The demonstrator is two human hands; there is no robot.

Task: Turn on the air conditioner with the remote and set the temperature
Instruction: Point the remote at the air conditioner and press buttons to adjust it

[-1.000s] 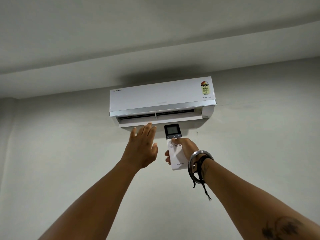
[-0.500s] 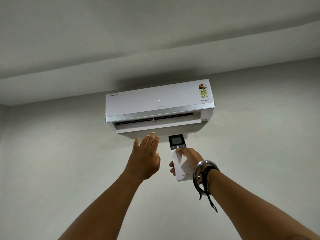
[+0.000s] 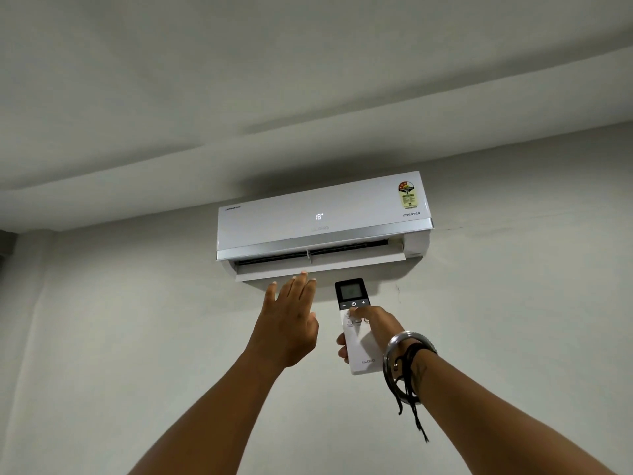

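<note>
Beneath the wall-mounted air conditioner (image 3: 322,217), a person aims the remote (image 3: 358,325) upward, the right hand (image 3: 375,332) wrapped around its body with the thumb just under the power button. The front panel, blank a second ago, now shows "18", and the flap (image 3: 320,267) along its underside has swung further open, which suggests the unit has switched on. The left hand (image 3: 287,323), open and flat with nothing in it, is raised just below the vent, seemingly feeling for air. Setting the temperature likely comes next.
</note>
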